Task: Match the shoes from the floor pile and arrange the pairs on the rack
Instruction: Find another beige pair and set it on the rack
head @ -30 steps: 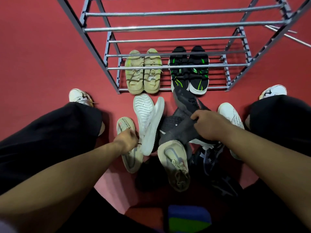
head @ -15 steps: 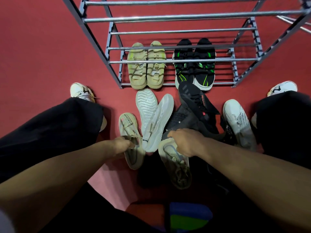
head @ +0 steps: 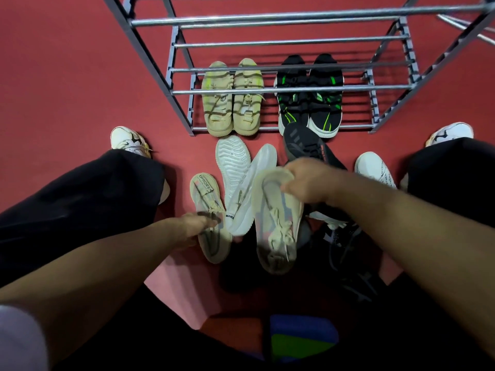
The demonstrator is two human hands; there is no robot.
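Two beige knit sneakers are in the hands: the right hand (head: pixel 308 183) grips one beige sneaker (head: pixel 276 223) by its heel, lifted over the floor pile (head: pixel 334 236), while the left hand (head: pixel 198 223) holds its mate (head: pixel 209 210) lying on the red floor (head: pixel 67 76). On the grey metal rack (head: pixel 267 89) sit a tan pair (head: pixel 231 97) and a black-and-green pair (head: pixel 310 97).
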